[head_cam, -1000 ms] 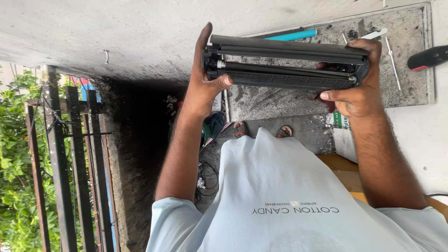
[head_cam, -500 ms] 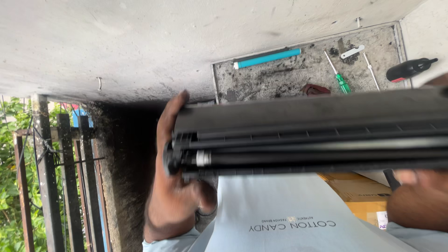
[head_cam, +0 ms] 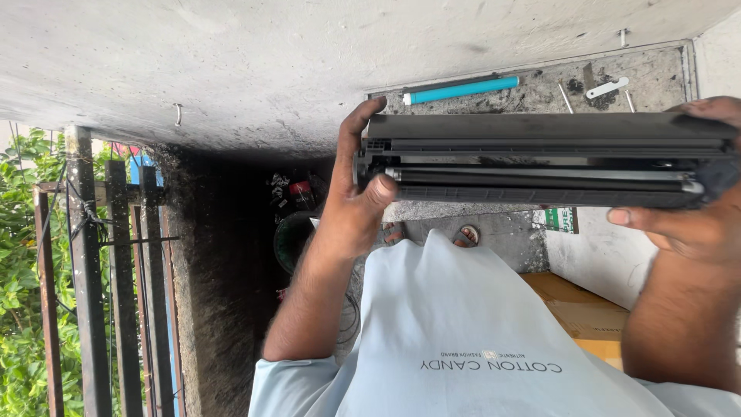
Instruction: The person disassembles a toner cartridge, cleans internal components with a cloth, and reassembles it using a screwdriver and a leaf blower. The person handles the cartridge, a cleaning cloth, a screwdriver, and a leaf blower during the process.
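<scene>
both hands hold a long black cartridge [head_cam: 552, 161] level in front of the chest. the left hand [head_cam: 351, 205] wraps around its left end, thumb on the front, fingers behind. the right hand [head_cam: 691, 224] closes on its right end, though that grip is partly cut off. beyond the cartridge a blue roller [head_cam: 461, 90] lies on a dirty tray [head_cam: 540, 85].
</scene>
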